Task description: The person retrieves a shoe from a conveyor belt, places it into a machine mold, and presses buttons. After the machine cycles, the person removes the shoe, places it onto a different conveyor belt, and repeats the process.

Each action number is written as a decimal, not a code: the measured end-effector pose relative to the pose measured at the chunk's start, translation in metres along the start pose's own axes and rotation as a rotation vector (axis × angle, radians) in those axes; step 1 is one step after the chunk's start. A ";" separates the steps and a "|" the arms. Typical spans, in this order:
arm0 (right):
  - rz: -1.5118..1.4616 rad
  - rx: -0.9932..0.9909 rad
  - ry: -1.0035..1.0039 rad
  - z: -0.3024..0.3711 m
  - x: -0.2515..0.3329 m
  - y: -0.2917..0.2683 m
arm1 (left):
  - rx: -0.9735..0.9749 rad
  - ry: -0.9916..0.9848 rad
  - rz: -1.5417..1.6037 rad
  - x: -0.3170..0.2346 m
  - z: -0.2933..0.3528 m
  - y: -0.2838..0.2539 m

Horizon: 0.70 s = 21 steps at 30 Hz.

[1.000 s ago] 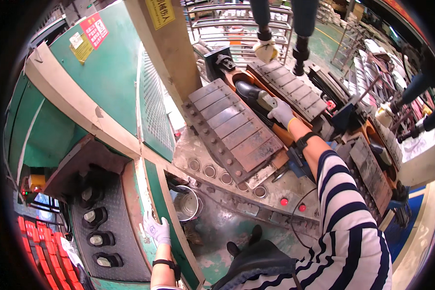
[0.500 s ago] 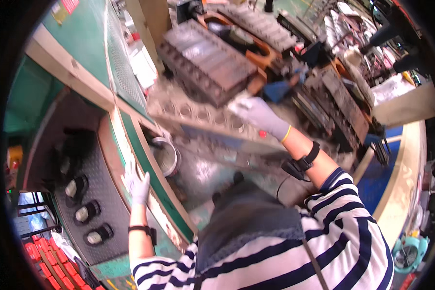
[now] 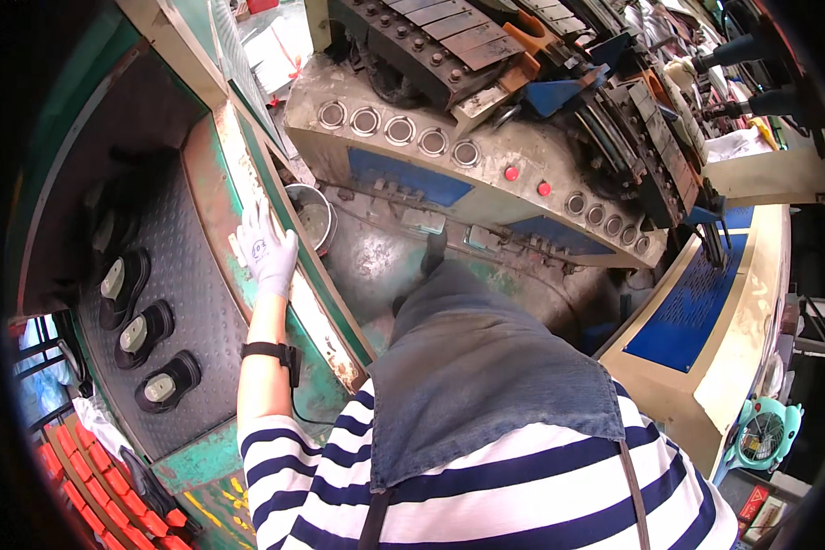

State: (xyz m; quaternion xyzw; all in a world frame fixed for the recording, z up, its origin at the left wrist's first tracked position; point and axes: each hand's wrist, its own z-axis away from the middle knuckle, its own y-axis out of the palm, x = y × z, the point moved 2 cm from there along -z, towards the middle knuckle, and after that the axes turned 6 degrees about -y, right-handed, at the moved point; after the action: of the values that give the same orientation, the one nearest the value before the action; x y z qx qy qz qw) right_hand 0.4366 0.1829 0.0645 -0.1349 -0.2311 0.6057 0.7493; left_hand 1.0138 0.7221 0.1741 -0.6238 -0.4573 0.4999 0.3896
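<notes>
My left hand (image 3: 268,252), in a thin white glove, rests on the worn green metal edge (image 3: 252,174) at my left. Its fingers are stretched out, and I see nothing held in it. Just left of that edge, several black shoes (image 3: 170,380) with pale inner parts stand in a row on a dark studded belt (image 3: 202,321). My right hand is out of view.
Ahead stands a beige machine bench (image 3: 376,156) with round dials and red buttons (image 3: 511,173), heavy metal moulds (image 3: 449,46) above it. A bucket (image 3: 313,220) is on the floor. A teal fan (image 3: 765,437) and red blocks (image 3: 92,477) lie to the sides.
My right hand, earlier reaching out beside the metal mould, has left the view. My left hand remains on the green edge. The whole view has shifted.
</notes>
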 end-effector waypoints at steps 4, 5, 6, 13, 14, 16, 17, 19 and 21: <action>-0.170 -0.147 0.002 -0.006 0.012 0.026 | -0.044 0.045 0.032 -0.002 -0.003 -0.004; -0.196 -0.189 -0.006 -0.007 0.014 0.028 | -0.055 0.053 0.008 -0.006 -0.002 -0.008; -0.218 -0.237 -0.001 -0.008 0.017 0.032 | -0.072 0.078 -0.002 -0.019 -0.009 -0.010; -0.131 -0.430 -0.047 -0.004 0.057 -0.030 | 0.045 0.041 -0.008 -0.016 0.012 -0.029; -0.060 -0.433 -0.030 -0.001 0.064 -0.039 | -0.001 0.045 -0.007 -0.004 0.012 -0.022; -0.146 -0.434 0.038 -0.007 0.050 -0.025 | 0.052 0.021 -0.025 -0.009 0.006 -0.017; -0.137 -0.444 0.028 -0.008 0.050 -0.025 | 0.054 0.021 -0.027 -0.008 0.005 -0.014; -0.101 -0.439 0.032 -0.008 0.053 -0.027 | 0.066 0.015 -0.026 -0.010 0.004 -0.010; -0.178 -0.438 0.087 -0.012 0.053 -0.024 | 0.082 0.019 -0.025 -0.017 0.002 -0.010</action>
State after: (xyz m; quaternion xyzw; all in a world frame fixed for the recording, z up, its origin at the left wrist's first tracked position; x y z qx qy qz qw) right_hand 0.4713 0.2303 0.0753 -0.2992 -0.3356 0.4663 0.7618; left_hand 1.0089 0.7087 0.1881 -0.6063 -0.4405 0.5075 0.4252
